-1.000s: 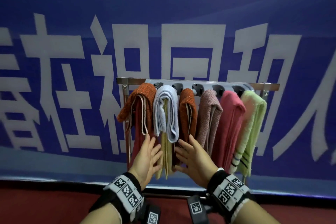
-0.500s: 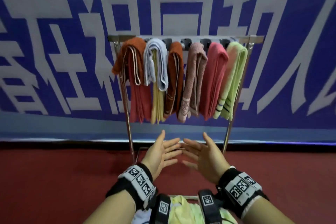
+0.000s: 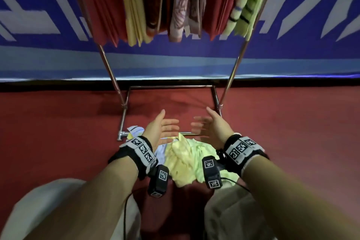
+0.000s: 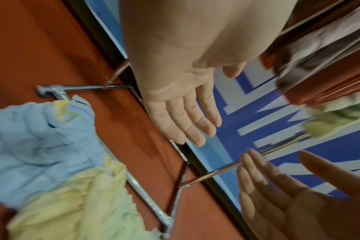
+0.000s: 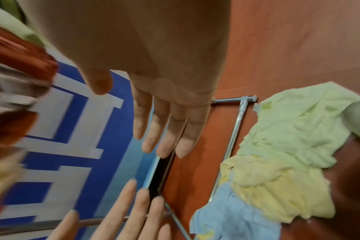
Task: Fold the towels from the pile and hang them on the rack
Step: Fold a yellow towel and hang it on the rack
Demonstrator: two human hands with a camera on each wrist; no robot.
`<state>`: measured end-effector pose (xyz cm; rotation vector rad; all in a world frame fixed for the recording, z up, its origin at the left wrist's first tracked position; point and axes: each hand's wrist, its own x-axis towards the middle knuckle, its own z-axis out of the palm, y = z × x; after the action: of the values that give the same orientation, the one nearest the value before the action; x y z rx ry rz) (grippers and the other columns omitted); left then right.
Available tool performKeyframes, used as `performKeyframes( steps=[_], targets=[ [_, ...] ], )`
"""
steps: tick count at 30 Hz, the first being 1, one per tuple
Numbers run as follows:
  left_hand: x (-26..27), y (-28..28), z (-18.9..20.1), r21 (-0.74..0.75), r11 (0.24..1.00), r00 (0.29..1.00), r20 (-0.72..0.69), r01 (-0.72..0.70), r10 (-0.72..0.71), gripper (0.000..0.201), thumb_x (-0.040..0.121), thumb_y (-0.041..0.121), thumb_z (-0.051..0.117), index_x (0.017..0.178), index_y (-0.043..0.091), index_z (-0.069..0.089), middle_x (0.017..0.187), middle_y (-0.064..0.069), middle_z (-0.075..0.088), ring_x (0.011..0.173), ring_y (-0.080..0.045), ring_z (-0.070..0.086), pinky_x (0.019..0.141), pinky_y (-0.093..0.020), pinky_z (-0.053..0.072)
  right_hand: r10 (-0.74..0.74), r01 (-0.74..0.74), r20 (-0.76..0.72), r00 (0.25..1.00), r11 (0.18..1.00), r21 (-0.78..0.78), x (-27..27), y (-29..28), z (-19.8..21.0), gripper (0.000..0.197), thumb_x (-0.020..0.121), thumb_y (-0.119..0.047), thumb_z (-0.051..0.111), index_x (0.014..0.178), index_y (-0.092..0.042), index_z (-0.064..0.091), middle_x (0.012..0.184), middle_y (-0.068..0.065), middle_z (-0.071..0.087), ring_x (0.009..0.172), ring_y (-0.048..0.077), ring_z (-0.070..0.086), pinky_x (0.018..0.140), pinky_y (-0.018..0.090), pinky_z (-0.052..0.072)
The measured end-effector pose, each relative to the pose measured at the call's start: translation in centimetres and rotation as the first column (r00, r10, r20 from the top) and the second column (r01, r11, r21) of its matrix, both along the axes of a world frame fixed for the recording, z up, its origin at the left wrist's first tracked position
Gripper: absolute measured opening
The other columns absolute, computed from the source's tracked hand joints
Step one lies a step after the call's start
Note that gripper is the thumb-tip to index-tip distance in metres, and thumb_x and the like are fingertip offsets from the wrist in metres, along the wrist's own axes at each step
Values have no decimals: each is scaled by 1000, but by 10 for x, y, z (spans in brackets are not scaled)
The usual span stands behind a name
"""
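Towel pile (image 3: 185,160) lies crumpled on red floor (image 3: 58,122), against front base bar of rack (image 3: 110,70). Pale green/yellow towel on top, lt blue one at its 9 o'clock. Pile sits at 6 o'clock of both hands, between the wrists, no contact.

L hand (image 3: 157,128) and R hand (image 3: 212,126) hover above pile, palms facing each other, apart. Fingers (image 3: 171,122) straight, slightly spread, holding nothing. R hand motion-blurred.

Hung towels (image 3: 175,2) at 12 o'clock: only lower ends in view, red, yellow, brown, pinkish, red, green w/ dark stripes.

Writing: blue banner (image 3: 39,15) behind rack has big white characters, cropped, unreadable. Wrist bands (image 3: 143,149) carry square b/w code markers.

Vs 0.5 s ago: hands lower, farther from towel ends; view tipped down, so rack top is out of frame and more of the pile shows.
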<state>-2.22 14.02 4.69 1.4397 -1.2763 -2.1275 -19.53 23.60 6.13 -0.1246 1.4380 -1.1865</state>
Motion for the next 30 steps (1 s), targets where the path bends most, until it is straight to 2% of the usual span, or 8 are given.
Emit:
performKeyframes(
  steps=[9, 12, 15, 17, 20, 22, 25, 30],
  targets=[
    [-12, -32, -117, 107, 993, 965, 253, 41, -68, 61, 104, 56, 34, 118, 7, 69, 112, -7, 65, 99, -23, 60, 86, -36, 46, 229, -196, -59, 972, 919, 341, -13, -27, -119, 39, 100, -49, 50, 102, -13, 64, 93, 6, 69, 81, 23, 62, 78, 34, 47],
    [-19, -41, -161, 141, 989, 942, 322, 52, -95, 50, 104, 51, 39, 112, 11, 68, 110, -4, 62, 105, -23, 55, 89, -36, 43, 246, -208, -43, 968, 888, 410, -13, -36, -158, 39, 101, -47, 51, 103, -11, 66, 99, 7, 69, 84, 25, 62, 82, 37, 47],
    [-22, -38, -209, 138, 986, 900, 412, 92, -141, 35, 95, 52, 55, 98, 19, 66, 104, -4, 60, 97, -25, 52, 85, -34, 43, 269, -215, -46, 962, 854, 474, -12, -43, -191, 41, 102, -43, 51, 111, -7, 68, 108, 10, 71, 87, 26, 64, 91, 43, 51],
    [-26, -33, -237, 108, 983, 868, 463, 146, -180, 27, 90, 52, 56, 89, 25, 62, 111, -7, 59, 102, -27, 57, 99, -40, 48, 289, -227, -49, 956, 836, 500, -9, -47, -212, 41, 103, -40, 52, 115, -5, 68, 112, 11, 70, 93, 28, 64, 98, 47, 51],
    [-39, -19, -269, 104, 974, 857, 462, 203, -228, 34, 103, 38, 44, 125, 18, 60, 128, -8, 57, 121, -32, 56, 107, -45, 44, 314, -250, -33, 949, 810, 530, -3, -50, -238, 35, 103, -34, 51, 117, -7, 67, 118, 9, 65, 105, 30, 63, 100, 48, 52],
    [-47, -12, -285, 98, 974, 864, 450, 206, -228, 37, 104, 27, 44, 140, 24, 51, 131, -9, 59, 112, -36, 60, 93, -40, 51, 340, -256, -50, 939, 790, 558, -2, -52, -252, 32, 104, -35, 48, 114, -11, 67, 125, 12, 63, 111, 32, 63, 94, 45, 54],
    [-52, -5, -311, 82, 965, 849, 461, 248, -257, 61, 99, 9, 48, 152, 36, 32, 100, -13, 63, 74, -30, 55, 64, -35, 44, 279, -209, -37, 960, 794, 571, -5, -53, -268, 37, 107, -35, 42, 116, -8, 66, 120, 11, 62, 96, 28, 59, 82, 41, 51],
    [-51, -6, -330, 67, 890, 735, 537, 451, -414, 75, 97, 9, 51, 157, 38, 18, 113, -21, 66, 76, -28, 57, 60, -30, 43, 230, -184, -2, 973, 784, 593, -2, -38, -283, 43, 108, -36, 39, 115, -5, 67, 109, 8, 63, 85, 25, 57, 79, 40, 51]
  ],
)
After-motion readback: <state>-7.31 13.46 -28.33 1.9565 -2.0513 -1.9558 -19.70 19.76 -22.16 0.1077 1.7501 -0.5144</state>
